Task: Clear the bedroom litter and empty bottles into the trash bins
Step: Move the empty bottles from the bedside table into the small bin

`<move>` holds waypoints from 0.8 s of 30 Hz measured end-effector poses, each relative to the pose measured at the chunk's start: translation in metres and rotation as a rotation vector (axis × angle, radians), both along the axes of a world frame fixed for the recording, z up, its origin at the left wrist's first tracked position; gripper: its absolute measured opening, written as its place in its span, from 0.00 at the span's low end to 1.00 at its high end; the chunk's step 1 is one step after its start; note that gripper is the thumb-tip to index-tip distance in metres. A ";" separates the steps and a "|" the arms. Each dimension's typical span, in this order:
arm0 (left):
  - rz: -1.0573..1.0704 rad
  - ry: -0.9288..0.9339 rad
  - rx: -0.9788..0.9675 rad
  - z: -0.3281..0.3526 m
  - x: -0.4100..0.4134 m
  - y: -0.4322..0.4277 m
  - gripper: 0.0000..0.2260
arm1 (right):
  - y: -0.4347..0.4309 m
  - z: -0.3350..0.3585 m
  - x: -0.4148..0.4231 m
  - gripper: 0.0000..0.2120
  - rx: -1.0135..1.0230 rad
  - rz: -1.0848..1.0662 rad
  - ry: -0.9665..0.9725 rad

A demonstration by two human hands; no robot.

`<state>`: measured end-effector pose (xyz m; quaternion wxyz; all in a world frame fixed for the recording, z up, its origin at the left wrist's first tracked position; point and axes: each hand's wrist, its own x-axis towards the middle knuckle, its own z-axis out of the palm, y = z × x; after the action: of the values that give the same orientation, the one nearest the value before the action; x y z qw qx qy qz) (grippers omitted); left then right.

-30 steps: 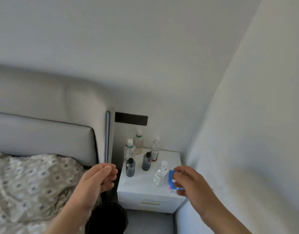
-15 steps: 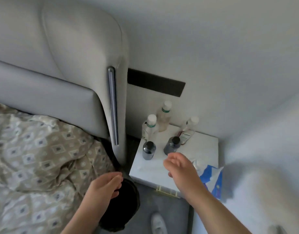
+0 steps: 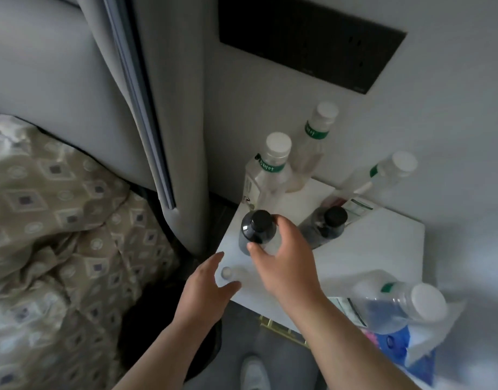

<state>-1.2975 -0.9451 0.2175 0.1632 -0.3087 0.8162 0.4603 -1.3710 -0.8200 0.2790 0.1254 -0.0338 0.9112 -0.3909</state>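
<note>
A dark bottle with a black cap (image 3: 255, 230) stands at the left of the white nightstand (image 3: 377, 249). My right hand (image 3: 284, 257) wraps it, thumb on its front and fingers behind its shoulder. My left hand (image 3: 205, 288) hovers open at the nightstand's front-left corner, next to a small white cap (image 3: 226, 273) on what looks like a clear bottle lying down. A second dark bottle (image 3: 326, 225) stands to the right. The black trash bin (image 3: 146, 330) sits on the floor under my left forearm.
Three clear bottles with white caps and green bands (image 3: 273, 164) (image 3: 316, 133) (image 3: 388, 171) stand at the back by the wall. Another clear bottle (image 3: 397, 305) lies on a blue tissue pack (image 3: 397, 344) at the front right. The bed with its patterned cover (image 3: 59, 235) and headboard (image 3: 172, 108) is close on the left.
The view has dropped and closed in on the nightstand. My right hand has moved left onto the dark bottle; my left hand has risen from above the bin to the nightstand's corner.
</note>
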 end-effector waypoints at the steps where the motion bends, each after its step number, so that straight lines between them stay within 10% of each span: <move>1: 0.001 0.013 -0.009 -0.006 -0.001 0.002 0.24 | 0.002 -0.004 0.000 0.18 -0.010 0.005 0.012; 12: 0.302 0.192 -0.045 0.002 0.050 -0.034 0.09 | -0.015 -0.007 -0.010 0.22 -0.071 -0.015 -0.008; 24: 0.594 -0.022 -0.110 -0.097 0.161 -0.141 0.05 | -0.120 -0.079 0.123 0.23 -0.099 0.240 -0.249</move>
<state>-1.1367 -1.0858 0.1203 0.0132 -0.5472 0.7121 0.4397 -1.2481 -0.9397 0.1996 0.2810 -0.1000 0.8577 -0.4189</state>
